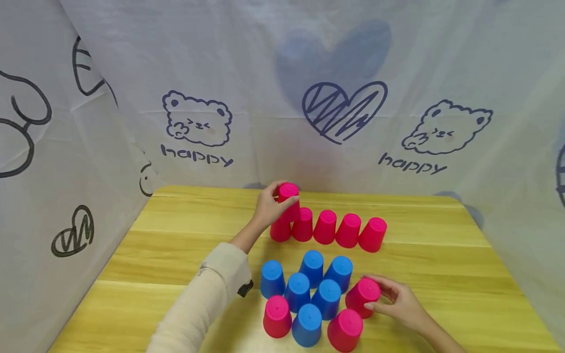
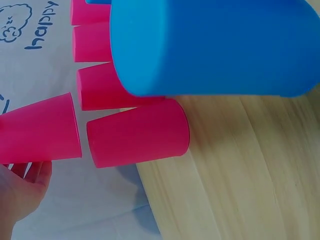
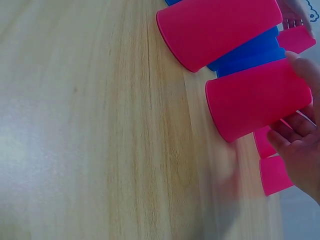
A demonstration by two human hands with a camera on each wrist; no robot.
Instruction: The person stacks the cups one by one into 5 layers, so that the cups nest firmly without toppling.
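My left hand [image 1: 267, 207] grips an upside-down pink cup [image 1: 289, 201] by its side. In the left wrist view, a narrow gap separates this held cup [image 2: 40, 129] from the pink cup [image 2: 140, 134] below it, the leftmost of a row of several pink cups [image 1: 324, 228]. Nearer the front, my right hand [image 1: 401, 305] holds another pink cup [image 1: 362, 296] between thumb and fingers, at the right side of a cluster of upside-down cups. From the right wrist, that cup [image 3: 260, 97] shows its rim facing the table; whether it touches the wood is unclear.
Several blue cups [image 1: 297, 291] stand close together in the cluster. A pink cup [image 1: 277, 316] sits at its front left, another pink cup [image 1: 346, 329] at its front right. The wooden table [image 1: 441, 255] ends at the back against a white printed curtain [image 1: 269, 73].
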